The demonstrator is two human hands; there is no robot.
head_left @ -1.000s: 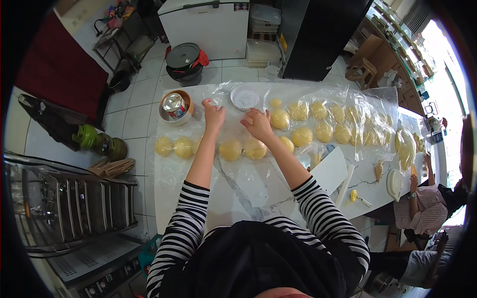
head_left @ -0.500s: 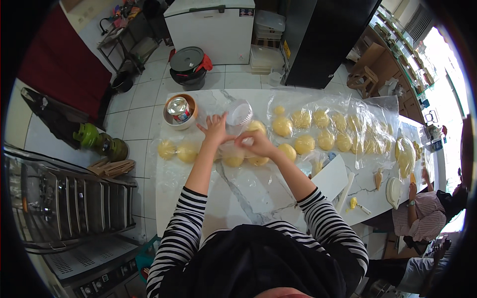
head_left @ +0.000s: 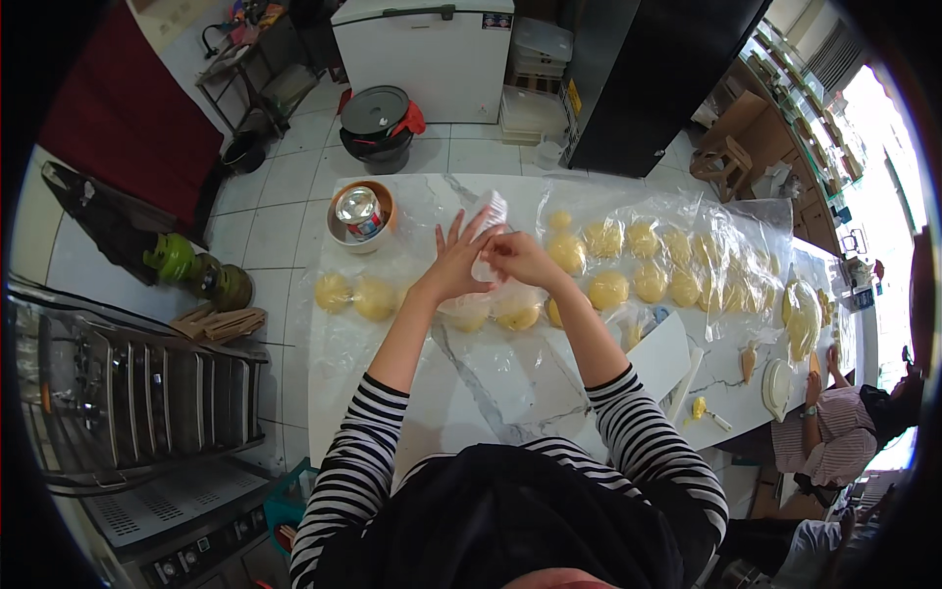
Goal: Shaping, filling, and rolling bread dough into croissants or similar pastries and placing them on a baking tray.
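My left hand [head_left: 457,267] holds a pale, see-through cup with a white fluted rim [head_left: 495,207], tilted up behind its spread fingers. Whether it is one cup or a nested stack, I cannot tell. Close against it, my right hand [head_left: 520,258] has its fingers pinched together; what is between them is hidden. Below and around both hands, round yellow dough balls [head_left: 374,297] lie in rows on the marble-patterned table [head_left: 461,388]. Clear plastic sheet [head_left: 726,221] covers many of them, and my forearms hide some.
A bowl [head_left: 342,228] holding a tin can [head_left: 358,212] stands at the table's far left. To the right lie a white board [head_left: 655,355], a piping bag [head_left: 749,361], a spatula [head_left: 718,420] and a white lid-like dish [head_left: 776,384]. Another person [head_left: 829,432] works at the right end.
The fluted cup has come up off the table side and tilted. Both hands have shifted right and drawn together at it.
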